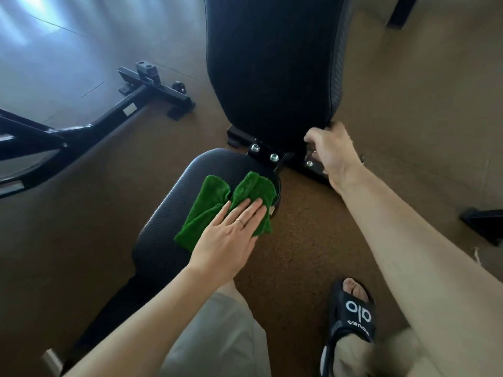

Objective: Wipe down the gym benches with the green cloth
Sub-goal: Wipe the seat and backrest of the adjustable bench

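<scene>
The green cloth (217, 202) lies crumpled on the black seat pad (174, 213) of a gym bench, near the pad's far end. My left hand (231, 235) presses flat on the cloth, fingers together, a ring on one finger. The bench's black back pad (272, 63) rises behind the seat, tilted up. My right hand (329, 151) grips the lower right corner of that back pad, above the bolted hinge bracket (272, 156).
A second black bench frame (109, 112) stretches across the floor at left. Brown speckled flooring surrounds the bench. My right foot in a black slide sandal (351, 317) stands beside the seat. Dark equipment feet (484, 224) sit at the right edge.
</scene>
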Action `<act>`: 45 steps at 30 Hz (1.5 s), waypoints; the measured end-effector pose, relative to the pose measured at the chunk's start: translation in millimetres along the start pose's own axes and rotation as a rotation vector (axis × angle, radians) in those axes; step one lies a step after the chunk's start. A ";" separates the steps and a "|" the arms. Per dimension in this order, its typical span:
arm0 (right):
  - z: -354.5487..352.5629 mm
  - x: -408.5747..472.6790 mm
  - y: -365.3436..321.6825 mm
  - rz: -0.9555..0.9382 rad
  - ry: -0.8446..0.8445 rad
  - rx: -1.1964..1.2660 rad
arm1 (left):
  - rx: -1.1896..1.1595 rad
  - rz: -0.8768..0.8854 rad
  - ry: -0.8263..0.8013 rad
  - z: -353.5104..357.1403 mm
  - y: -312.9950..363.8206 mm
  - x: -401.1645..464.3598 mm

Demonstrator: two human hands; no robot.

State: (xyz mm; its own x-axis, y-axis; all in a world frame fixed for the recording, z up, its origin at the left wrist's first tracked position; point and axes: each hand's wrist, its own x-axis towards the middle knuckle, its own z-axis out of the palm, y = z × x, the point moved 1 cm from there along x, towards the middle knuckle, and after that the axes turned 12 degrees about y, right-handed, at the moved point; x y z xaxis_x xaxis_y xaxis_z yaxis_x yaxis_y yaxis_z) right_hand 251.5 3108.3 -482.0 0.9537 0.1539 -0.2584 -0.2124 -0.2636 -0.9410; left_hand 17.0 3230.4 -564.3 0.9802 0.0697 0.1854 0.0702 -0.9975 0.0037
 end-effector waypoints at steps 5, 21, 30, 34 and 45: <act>-27.0 -20.2 -59.8 -0.469 0.046 -0.206 | -0.038 0.005 0.112 4.0 -2.8 1.3; -3.5 34.1 -74.8 -0.543 0.080 -0.300 | -2.156 -1.275 0.403 -100.9 -21.9 132.7; -1.2 42.0 -61.7 -0.606 0.063 -0.180 | -2.410 -1.145 0.751 -129.5 -1.2 169.3; -3.3 44.2 -56.7 -0.657 0.041 -0.174 | -2.323 -1.052 0.984 -159.2 -7.2 181.1; -11.5 54.7 -52.2 -0.653 -0.091 -0.274 | -0.938 -0.721 1.318 -207.4 65.6 325.6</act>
State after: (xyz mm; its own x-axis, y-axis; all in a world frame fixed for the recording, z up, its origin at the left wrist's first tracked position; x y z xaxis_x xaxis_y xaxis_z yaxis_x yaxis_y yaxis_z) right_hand 317.2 3119.5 -444.5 0.8438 0.4375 0.3107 0.4686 -0.3185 -0.8240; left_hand 302.3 3185.7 -299.9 -0.0141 0.8746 0.4846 -0.2031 -0.4771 0.8551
